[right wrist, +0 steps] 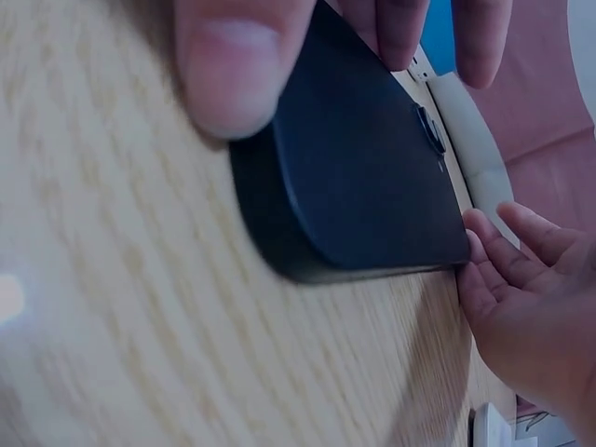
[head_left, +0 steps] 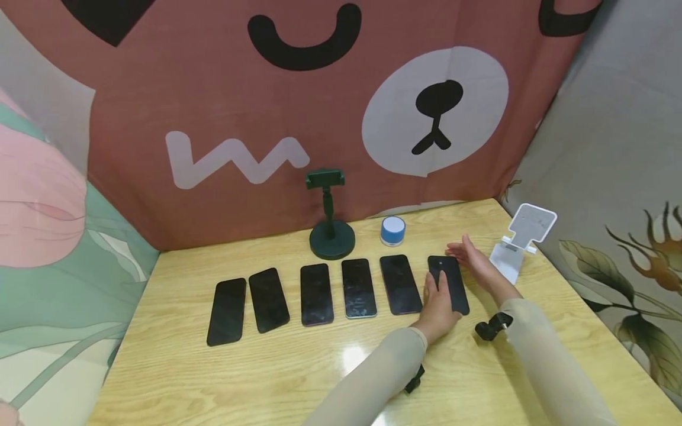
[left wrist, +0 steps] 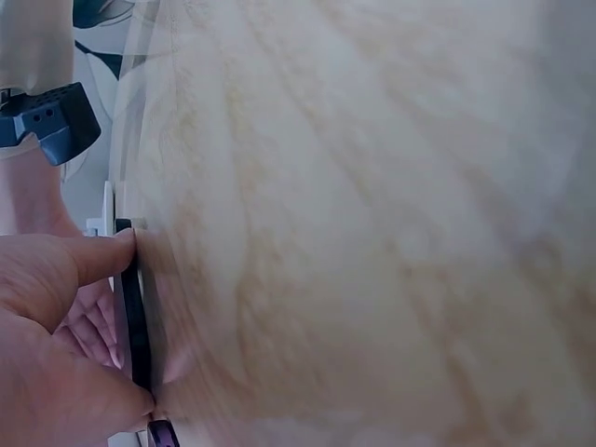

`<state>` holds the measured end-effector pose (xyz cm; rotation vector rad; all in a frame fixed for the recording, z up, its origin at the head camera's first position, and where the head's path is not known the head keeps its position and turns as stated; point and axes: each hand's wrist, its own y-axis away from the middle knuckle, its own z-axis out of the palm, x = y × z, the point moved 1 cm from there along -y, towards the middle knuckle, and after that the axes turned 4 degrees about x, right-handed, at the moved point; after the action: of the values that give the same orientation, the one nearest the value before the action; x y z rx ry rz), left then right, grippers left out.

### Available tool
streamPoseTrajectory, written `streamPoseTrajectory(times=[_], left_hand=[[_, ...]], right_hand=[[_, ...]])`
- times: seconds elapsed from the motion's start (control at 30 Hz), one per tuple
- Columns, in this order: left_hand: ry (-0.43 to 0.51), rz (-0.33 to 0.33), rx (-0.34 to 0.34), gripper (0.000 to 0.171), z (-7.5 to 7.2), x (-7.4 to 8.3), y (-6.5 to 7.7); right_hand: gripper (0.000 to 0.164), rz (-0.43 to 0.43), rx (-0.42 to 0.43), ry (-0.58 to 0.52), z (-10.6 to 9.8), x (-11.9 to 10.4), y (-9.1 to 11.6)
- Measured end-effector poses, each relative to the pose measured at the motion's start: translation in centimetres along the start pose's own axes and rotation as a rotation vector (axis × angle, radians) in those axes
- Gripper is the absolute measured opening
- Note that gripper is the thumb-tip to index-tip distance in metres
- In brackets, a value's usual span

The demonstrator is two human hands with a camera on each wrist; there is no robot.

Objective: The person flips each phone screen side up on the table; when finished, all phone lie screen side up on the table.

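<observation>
A dark phone [head_left: 453, 283] lies face down at the right end of a row, its camera bump [right wrist: 431, 130] showing in the right wrist view. My left hand [head_left: 438, 310] is at its near left side, fingers extended. In the right wrist view its thumb [right wrist: 233, 79] touches the near edge. My right hand [head_left: 479, 267] is at the far right corner, fingers loosely extended, fingertips [right wrist: 477, 247] by the edge. To the left, several phones lie screen up, the nearest a black phone [head_left: 401, 285]. A purple-edged phone [left wrist: 164, 434] shows below my left hand in the left wrist view.
Behind the row stand a dark green phone holder [head_left: 331, 239] and a small blue-and-white cylinder [head_left: 393, 232]. A white folding stand [head_left: 506, 260] is right of my right hand. Printed fabric [head_left: 298, 118] hangs along the wooden table's [head_left: 256, 378] back edge.
</observation>
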<state>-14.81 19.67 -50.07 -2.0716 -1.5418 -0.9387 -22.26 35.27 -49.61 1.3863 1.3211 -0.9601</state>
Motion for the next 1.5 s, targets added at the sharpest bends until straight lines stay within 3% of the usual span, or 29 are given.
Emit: streamPoseTrajectory(times=[0.33, 0.7, 0.9, 1.07, 1.3, 1.5], left_hand=[[-0.070, -0.027, -0.008, 0.095, -0.4, -0.3, -0.2], [-0.118, -0.020, -0.023, 0.093, 0.4, 0.2, -0.3], [-0.210, 0.000, -0.003, 0.092, 0.4, 0.2, -0.2], [-0.253, 0.018, 0.004, 0.090, 0.6, 0.0, -0.2], [-0.293, 0.027, -0.010, 0.088, 0.7, 0.0, -0.2], [-0.302, 0.007, -0.007, 0.088, 0.4, -0.1, -0.3]], right_hand=[[0.082, -0.007, 0.005, 0.049, 0.8, -0.1, -0.6], [0.087, -0.008, -0.003, 0.125, -0.4, 0.3, -0.1], [0.089, 0.002, 0.008, 0.137, -0.3, 0.0, -0.3], [0.084, -0.004, 0.018, 0.063, -0.3, 0.1, -0.3], [0.044, -0.018, -0.046, -0.247, -1.0, 1.1, 0.3], [0.050, -0.036, -0.117, -0.364, -1.1, 1.5, 0.3]])
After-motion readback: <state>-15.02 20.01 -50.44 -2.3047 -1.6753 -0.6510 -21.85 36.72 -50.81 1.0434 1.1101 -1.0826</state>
